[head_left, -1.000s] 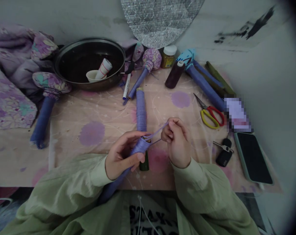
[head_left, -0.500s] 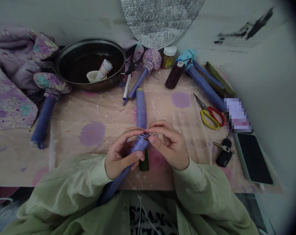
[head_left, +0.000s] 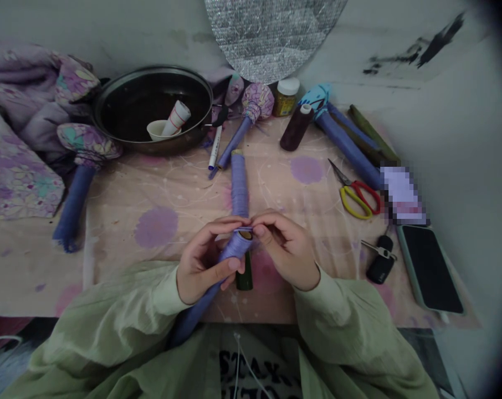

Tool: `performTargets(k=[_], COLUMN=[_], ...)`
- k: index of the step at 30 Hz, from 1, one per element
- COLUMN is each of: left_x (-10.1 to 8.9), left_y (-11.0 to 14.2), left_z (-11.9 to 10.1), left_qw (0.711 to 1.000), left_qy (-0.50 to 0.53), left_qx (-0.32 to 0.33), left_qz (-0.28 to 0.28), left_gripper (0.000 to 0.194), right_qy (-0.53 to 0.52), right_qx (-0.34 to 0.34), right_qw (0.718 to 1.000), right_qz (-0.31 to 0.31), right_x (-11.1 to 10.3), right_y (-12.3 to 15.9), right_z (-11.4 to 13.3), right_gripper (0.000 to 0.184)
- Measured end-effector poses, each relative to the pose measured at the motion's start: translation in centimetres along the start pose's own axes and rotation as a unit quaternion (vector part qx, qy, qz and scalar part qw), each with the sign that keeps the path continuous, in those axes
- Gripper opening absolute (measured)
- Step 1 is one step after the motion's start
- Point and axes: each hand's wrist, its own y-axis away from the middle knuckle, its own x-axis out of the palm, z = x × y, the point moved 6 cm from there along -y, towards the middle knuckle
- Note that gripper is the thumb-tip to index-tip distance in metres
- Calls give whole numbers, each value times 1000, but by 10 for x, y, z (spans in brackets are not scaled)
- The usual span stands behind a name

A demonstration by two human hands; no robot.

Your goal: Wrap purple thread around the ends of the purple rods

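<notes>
My left hand is wrapped round a hollow stick wound in purple cord. The stick slants up from my lap, its open end facing my right hand. At that end my right hand pinches a thin strand of purple cord, with the left fingertips touching it too. Beneath my hands a second stick lies on the table, wound in purple on its upper part; its lower end is bare dark green. The left fingers behind the held stick are partly hidden.
A black pan holds a cup and a paper roll. Cloth-headed purple sticks lie left and back. To the right are scissors, a dark thread spool, a key fob and a phone. A marker lies behind.
The purple cord loops over the stick's mouth have lifted off, showing its hollow opening. My right fingers have closed into a pinch and moved slightly down.
</notes>
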Motion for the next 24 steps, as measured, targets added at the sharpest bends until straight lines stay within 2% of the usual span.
performTargets(k=[4,8,11,15,18,24], left_x=[0,0,0,0,0,0], left_y=[0,0,0,1,2,0], left_z=[-1,-2,-2,-2,-2,-2], left_qw=[1000,1000,1000,1000,999,999], left_qy=[11,22,23,20,24,22], left_qx=[5,11,11,8,7,-5], left_qz=[2,-4,-12,-20,-25,-30], left_gripper=[43,43,43,42,41,39], right_qy=[-21,-107,-101,-45,28,121], right_qx=[41,95,100,62,5,-97], right_qw=[999,989,990,997,1000,988], right_qz=[13,38,20,8,9,23], right_x=[5,12,11,9,8,11], right_y=[3,7,8,10,12,13], right_z=[-4,-7,-6,0,6,12], right_gripper=[12,13,13,11,6,6])
